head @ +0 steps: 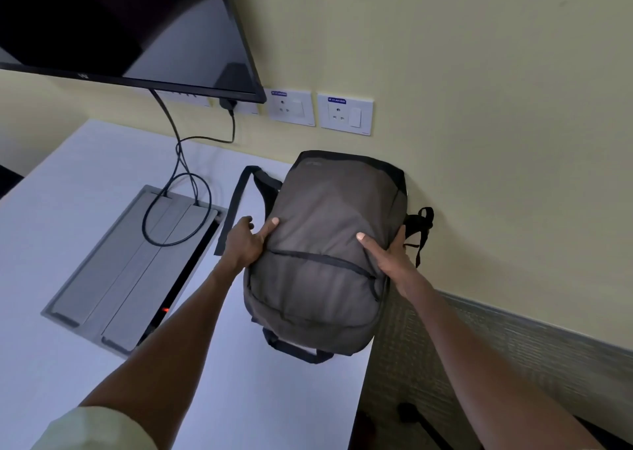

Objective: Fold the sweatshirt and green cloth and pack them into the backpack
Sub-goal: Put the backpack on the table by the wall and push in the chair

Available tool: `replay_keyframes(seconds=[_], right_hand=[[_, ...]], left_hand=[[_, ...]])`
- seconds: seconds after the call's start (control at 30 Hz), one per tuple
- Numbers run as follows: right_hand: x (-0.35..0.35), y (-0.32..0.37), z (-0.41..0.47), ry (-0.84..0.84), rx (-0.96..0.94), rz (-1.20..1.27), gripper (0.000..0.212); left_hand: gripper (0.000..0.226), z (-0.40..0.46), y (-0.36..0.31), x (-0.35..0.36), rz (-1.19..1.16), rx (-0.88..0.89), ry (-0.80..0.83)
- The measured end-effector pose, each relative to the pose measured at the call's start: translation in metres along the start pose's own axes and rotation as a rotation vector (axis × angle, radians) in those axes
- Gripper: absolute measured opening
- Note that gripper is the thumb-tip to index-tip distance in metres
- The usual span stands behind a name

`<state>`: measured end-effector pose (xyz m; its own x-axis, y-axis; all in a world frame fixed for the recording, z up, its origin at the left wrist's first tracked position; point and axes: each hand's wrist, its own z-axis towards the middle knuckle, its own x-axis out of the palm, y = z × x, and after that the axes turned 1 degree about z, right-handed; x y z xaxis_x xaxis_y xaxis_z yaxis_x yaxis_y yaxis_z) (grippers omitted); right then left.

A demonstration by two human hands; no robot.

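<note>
head view: both the left hand (pixel 244 244) and right hand (pixel 388 256) grip the bulging, zipped grey-brown backpack (pixel 318 278) by its sides.

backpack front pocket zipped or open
Shut: the front pocket zipper on the backpack runs as an unbroken closed line, no gap.

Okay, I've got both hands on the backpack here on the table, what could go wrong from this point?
1. The backpack lies at the table's right corner, its carry handle near the front edge; a nudge might tip it off.
2. Your left hand is close to a loose strap; it could snag when you lift.
3. The cables loop just left of the strap, so dragging the bag that way may catch them.
</note>
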<state>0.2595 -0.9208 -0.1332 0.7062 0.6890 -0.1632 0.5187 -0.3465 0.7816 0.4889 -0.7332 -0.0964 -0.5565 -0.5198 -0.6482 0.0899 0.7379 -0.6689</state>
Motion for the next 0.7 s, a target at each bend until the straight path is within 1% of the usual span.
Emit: replay_keyframes(seconds=[0.07,0.13,0.2,0.27,0.43,0.5,0.7], right_hand=[[0.001,0.000,-0.010,0.001,-0.013,0.008,0.143],[0.005,0.000,-0.023,-0.046,-0.047,0.031,0.137],[0.011,-0.003,-0.039,-0.113,-0.083,0.056,0.133],[0.018,-0.007,-0.060,-0.164,-0.111,0.046,0.132],[0.036,-0.030,-0.132,-0.201,-0.198,-0.025,0.127],[0.046,-0.042,-0.167,-0.196,-0.224,-0.077,0.125],[0.076,-0.087,-0.270,-0.208,-0.323,-0.399,0.095]], left_hand=[[0.092,-0.018,0.012,-0.009,-0.001,0.018,-0.050],[0.087,-0.037,0.024,-0.019,0.014,0.031,-0.081],[0.082,-0.056,0.036,-0.029,0.045,0.056,-0.090],[0.082,-0.078,0.047,-0.038,0.062,0.090,-0.094],[0.081,-0.151,0.075,-0.056,0.025,0.136,-0.088],[0.082,-0.183,0.089,-0.064,0.019,0.167,-0.087],[0.074,-0.277,0.136,-0.090,0.052,0.283,-0.101]])
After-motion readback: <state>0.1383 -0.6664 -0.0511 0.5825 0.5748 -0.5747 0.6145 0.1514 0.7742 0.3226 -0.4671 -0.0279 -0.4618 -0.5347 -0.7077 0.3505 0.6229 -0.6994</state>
